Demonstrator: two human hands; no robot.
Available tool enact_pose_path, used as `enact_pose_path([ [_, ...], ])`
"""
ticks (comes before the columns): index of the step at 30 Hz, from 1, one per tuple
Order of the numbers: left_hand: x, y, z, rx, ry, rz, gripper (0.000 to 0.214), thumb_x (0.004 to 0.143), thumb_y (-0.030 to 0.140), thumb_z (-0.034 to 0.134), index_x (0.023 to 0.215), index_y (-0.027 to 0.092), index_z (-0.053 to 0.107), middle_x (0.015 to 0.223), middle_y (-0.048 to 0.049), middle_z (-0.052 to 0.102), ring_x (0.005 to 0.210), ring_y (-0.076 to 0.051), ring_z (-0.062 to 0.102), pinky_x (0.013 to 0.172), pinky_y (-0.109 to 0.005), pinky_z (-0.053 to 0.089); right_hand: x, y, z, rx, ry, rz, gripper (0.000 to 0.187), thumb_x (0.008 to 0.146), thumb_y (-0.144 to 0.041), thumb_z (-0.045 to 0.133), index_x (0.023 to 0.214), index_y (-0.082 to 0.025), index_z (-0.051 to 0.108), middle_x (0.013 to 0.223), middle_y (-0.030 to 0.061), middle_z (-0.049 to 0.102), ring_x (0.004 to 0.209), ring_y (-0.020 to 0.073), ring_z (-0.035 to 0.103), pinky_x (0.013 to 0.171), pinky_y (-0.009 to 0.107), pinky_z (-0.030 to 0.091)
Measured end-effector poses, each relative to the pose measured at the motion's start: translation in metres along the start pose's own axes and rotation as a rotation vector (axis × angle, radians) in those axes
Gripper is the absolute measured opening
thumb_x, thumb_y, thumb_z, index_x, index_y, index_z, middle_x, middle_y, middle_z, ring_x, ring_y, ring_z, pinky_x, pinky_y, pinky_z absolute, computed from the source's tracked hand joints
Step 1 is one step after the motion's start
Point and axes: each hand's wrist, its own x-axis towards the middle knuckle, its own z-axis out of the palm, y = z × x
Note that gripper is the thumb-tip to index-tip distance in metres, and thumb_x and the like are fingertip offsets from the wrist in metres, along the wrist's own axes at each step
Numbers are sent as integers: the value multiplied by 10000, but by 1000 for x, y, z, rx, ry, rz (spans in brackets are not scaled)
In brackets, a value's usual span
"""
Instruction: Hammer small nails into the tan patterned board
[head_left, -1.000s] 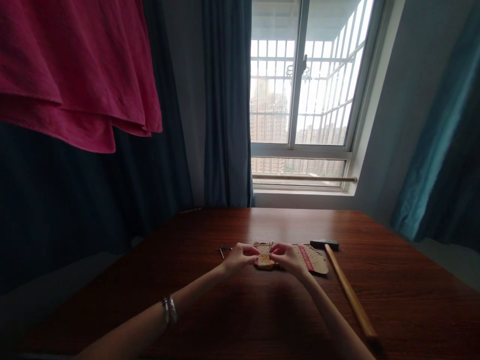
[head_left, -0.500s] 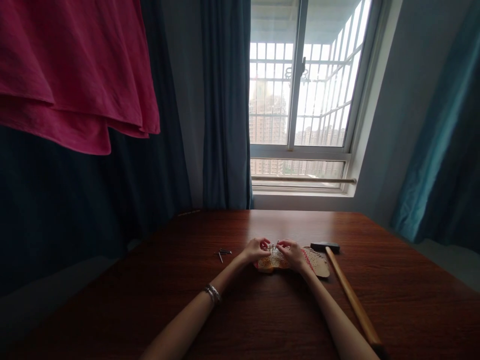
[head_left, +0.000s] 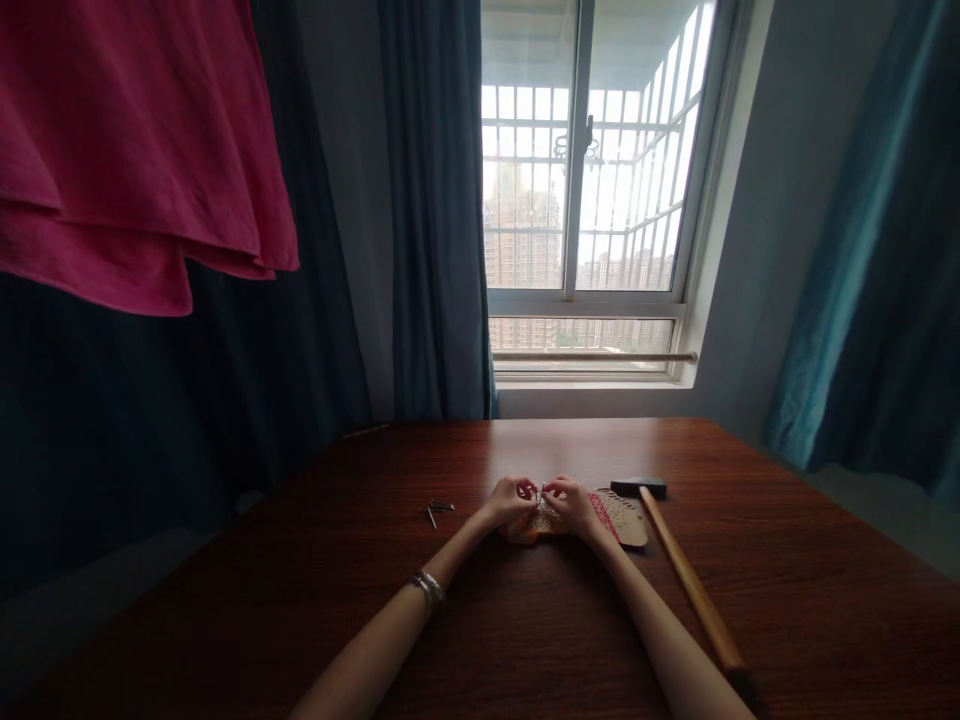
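Note:
A flat, insole-shaped piece (head_left: 624, 518) lies on the table, with a spotted yellowish part, a red band and a beige end full of small holes. Over its spotted part, my left hand (head_left: 512, 502) is closed in a pinch; what its fingertips hold is hidden. Close beside it, my right hand (head_left: 571, 506) pinches what looks like a thin metal nail (head_left: 540, 492). The fingertips of both hands almost meet there. A few loose nails (head_left: 433, 514) lie to the left of my left hand.
A hammer (head_left: 694, 580) with a wooden handle lies to the right, its dark head by the insole-shaped piece. The brown wooden table (head_left: 465, 640) reaches back towards a barred window (head_left: 581, 200). Blue curtains (head_left: 435, 220) and a pink cloth (head_left: 142, 150) hang around.
My right hand has come closer to my left, and the gap between their fingertips has narrowed. The whole view has shifted slightly, so things appear further left.

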Motion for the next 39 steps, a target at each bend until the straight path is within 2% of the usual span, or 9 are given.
enact_pose_path([
  [7,2,-4,4,8,44,50,167,659,239,645,751,116,710,725,-31,684,668,-131,583,618,-200,428,0,5,2,-29,-4,-8,196,797,-346,586,796,-224,740,825,42,677,695,142,616,693,243,477],
  [11,5,-9,8,-3,71,42,200,680,294,643,722,110,712,692,-33,678,654,-134,574,604,-201,412,0,3,1,-30,0,-13,189,803,-326,588,797,-222,745,815,42,677,710,143,623,697,239,476],
  [20,2,-5,11,-56,38,60,198,691,263,614,637,91,695,561,0,607,572,-108,502,556,-193,349,-2,-3,0,-31,20,4,239,814,-392,576,809,-233,754,806,40,687,689,141,629,660,233,480],
  [32,7,-17,14,-77,13,3,235,685,314,622,697,102,722,635,-24,662,640,-142,560,591,-202,393,-2,-1,2,-25,52,3,202,791,-361,607,780,-232,762,792,46,697,662,147,629,636,232,481],
  [39,4,-11,14,-98,37,-9,247,688,337,620,696,109,713,655,-25,669,653,-146,572,603,-209,403,-2,0,2,-48,50,9,185,781,-319,610,774,-210,759,794,58,708,685,158,642,646,242,494],
])
